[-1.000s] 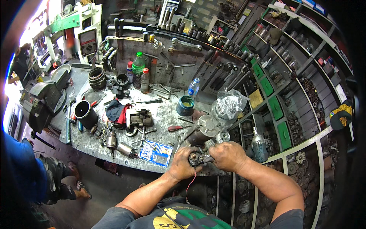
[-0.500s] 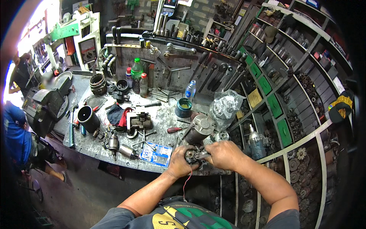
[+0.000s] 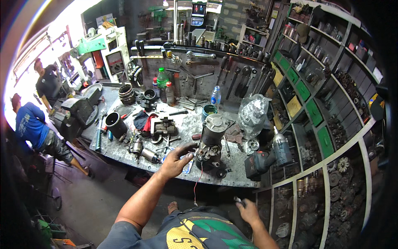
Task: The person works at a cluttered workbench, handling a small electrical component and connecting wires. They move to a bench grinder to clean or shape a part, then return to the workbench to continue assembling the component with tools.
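Note:
An upright metal starter motor (image 3: 213,135) stands near the front edge of the bench, with a red wire (image 3: 196,187) hanging from its lower side. Just left of it, my left hand (image 3: 176,161) is raised with fingers apart, holding nothing; whether a fingertip touches the motor I cannot tell. Low at the right, off the bench edge, my right hand (image 3: 250,212) is closed around a small dark metal piece (image 3: 239,201), too small to name. A small round black part (image 3: 222,172) lies on the bench by the motor's base.
A cordless impact wrench (image 3: 273,154) rests at the bench's right end, near a clear plastic bag (image 3: 253,114). Motor parts, a black cylinder (image 3: 116,125) and bottles (image 3: 162,79) crowd the left. A bench vise (image 3: 76,112) stands far left, with two people (image 3: 31,122) beyond. Shelves (image 3: 323,166) line the right.
Both hands have come away from the part at the motor's front. The left has opened and shifted left; the right has dropped toward the lower right. The view has shifted too.

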The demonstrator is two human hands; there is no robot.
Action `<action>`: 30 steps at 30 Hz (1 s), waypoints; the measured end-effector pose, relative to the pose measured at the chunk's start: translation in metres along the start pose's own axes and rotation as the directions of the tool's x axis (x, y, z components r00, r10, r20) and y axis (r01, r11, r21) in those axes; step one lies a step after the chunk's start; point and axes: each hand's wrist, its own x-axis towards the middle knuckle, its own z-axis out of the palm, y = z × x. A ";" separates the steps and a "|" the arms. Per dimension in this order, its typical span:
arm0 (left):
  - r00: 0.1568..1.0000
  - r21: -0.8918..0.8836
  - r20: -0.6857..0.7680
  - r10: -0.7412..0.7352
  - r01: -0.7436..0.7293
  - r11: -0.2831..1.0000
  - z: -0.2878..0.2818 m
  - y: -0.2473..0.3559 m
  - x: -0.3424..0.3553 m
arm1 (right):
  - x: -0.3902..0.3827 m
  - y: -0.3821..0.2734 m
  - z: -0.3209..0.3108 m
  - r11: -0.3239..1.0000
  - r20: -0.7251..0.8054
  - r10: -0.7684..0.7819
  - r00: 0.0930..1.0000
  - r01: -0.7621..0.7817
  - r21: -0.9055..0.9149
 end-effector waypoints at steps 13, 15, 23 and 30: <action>0.965 0.621 0.229 0.124 -0.243 0.745 0.000 0.071 0.045 | -0.037 0.106 0.017 0.993 -0.045 0.095 0.994 -0.091 0.077; 0.941 0.688 0.303 0.150 -0.325 0.650 -0.001 0.079 0.047 | -0.035 0.106 0.010 0.995 -0.075 0.073 0.995 -0.067 0.076; 0.915 0.752 0.216 0.340 -0.378 0.540 0.016 0.070 0.035 | -0.043 0.114 0.036 0.994 -0.106 0.096 0.990 -0.090 0.059; 0.926 0.707 0.169 0.338 -0.353 0.613 0.010 0.065 0.037 | -0.055 0.107 0.068 0.970 0.056 0.223 0.973 -0.227 0.090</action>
